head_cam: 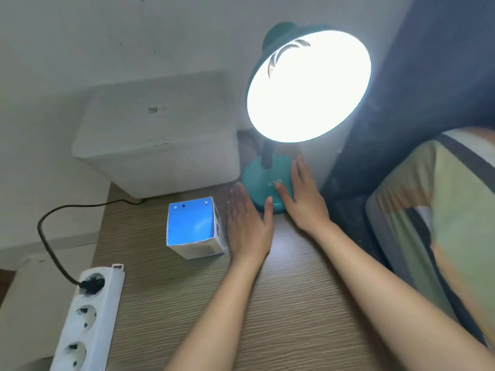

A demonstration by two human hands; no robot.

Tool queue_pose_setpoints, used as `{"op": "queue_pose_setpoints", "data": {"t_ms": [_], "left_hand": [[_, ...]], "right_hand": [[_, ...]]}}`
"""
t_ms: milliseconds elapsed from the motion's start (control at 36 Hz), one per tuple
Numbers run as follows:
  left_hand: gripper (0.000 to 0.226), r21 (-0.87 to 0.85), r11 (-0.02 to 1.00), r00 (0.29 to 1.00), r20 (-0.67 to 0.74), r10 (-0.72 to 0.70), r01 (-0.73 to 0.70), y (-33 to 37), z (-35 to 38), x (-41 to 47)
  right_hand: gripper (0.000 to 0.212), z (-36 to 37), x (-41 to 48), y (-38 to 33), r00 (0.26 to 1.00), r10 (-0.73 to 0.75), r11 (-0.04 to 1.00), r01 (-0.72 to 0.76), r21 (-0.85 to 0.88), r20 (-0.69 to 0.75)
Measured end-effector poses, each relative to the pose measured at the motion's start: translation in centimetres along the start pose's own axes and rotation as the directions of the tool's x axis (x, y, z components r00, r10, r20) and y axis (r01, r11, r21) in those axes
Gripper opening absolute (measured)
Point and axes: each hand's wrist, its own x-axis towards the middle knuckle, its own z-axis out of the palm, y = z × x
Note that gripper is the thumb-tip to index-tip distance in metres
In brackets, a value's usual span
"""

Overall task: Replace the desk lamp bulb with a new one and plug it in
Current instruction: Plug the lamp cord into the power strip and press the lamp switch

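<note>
— Where do we stand with the lamp [294, 116]?

— It sits at the far right of the desk [267, 303], lit, its shade [309, 85] glaring at us. Its cord [51, 245] runs to a plug [89, 286] in the top socket of the power strip [85, 317]. The bulb box [194, 227] stands just left of our hands.

— And the grip?

— Released on both sides. Our left hand [247, 223] lies flat beside the base [263, 183], thumb touching its rim; our right hand [302, 196] rests open on the base, clenching nothing.

— How will it handle?

— We judge the base the heavy, steady part, smooth plastic that may slide on the desk. The neck looks bendable, so we'd steady the base and shade rim. The bulb is hidden in glare, probably fragile and warm; we'd let it cool first.
</note>
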Motion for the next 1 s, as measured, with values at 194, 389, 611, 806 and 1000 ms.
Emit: {"op": "queue_pose_setpoints", "data": {"t_ms": [194, 389, 611, 806, 1000], "left_hand": [[0.08, -0.016, 1.0, 1.0, 0.002, -0.004, 0.004, 0.09, -0.09, 0.0], [0.081, -0.026, 1.0, 1.0, 0.004, -0.001, 0.001, -0.08, 0.05, 0.0], [0.089, -0.047, 0.999, 1.0, -0.029, 0.0, -0.001, -0.01, 0.04, 0.02], [0.088, -0.06, 0.998, 0.999, -0.043, 0.007, -0.009, 0.0, 0.13, 0.04], [0.081, -0.071, 0.997, 1.0, 0.007, -0.003, 0.003, 0.09, -0.13, 0.03]], "right_hand": [[0.07, -0.06, -0.06, 0.03, 1.0, -0.003, 1.0, 0.003, -0.016, 0.006], [0.066, -0.31, -0.13, -0.07, 1.0, 0.0, 1.0, 0.0, -0.001, 0.023], [0.065, 0.11, 0.17, -0.09, 0.997, 0.029, 0.999, -0.026, 0.03, -0.075], [0.065, 0.42, 0.18, -0.07, 0.993, 0.019, 1.0, -0.016, 0.024, -0.119], [0.065, 0.54, -0.1, -0.1, 0.996, 0.009, 0.999, -0.012, -0.03, -0.088]]}}
